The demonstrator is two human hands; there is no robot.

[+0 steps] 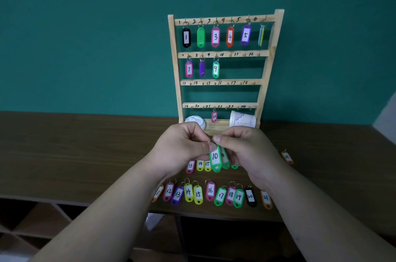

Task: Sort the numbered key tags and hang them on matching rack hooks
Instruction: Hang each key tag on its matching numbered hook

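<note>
A: What are we tagging first?
B: The green tag 10 (pixel 215 157). It's a flat, rounded plastic oblong with a white paper insert and a handwritten number. We see it held in the air over the table, in front of the rack's foot.
A: Fingers?
B: Left hand (pixel 182 148): thumb and forefinger are curled tight and pinch the thin metal split ring (pixel 209 143). Right hand (pixel 244 150): the thumb tip presses on the tag's top end, with the fingers curled behind it. A second green tag (pixel 225 159) hangs just behind, touching the first.
A: And the rack?
B: A pale wooden rack (pixel 272 47) leans on the teal wall, with four rails numbered in ink. We count six tags on the top rail and three on the second: 7, a purple one, and 9. A pink tag 22 (pixel 214 116) hangs on the bottom rail.
A: Loose ones?
B: A near row of tags (pixel 198 194) lies flat on the dark wood-grain table (pixel 85 154), reading 12 to 21. More sit beneath the hands, partly hidden. An orange tag 24 (pixel 287 157) lies well apart on the right.
A: Clutter?
B: A white paper cup (pixel 243 120) and a white plastic lid (pixel 195 121) are at the rack's base.
</note>
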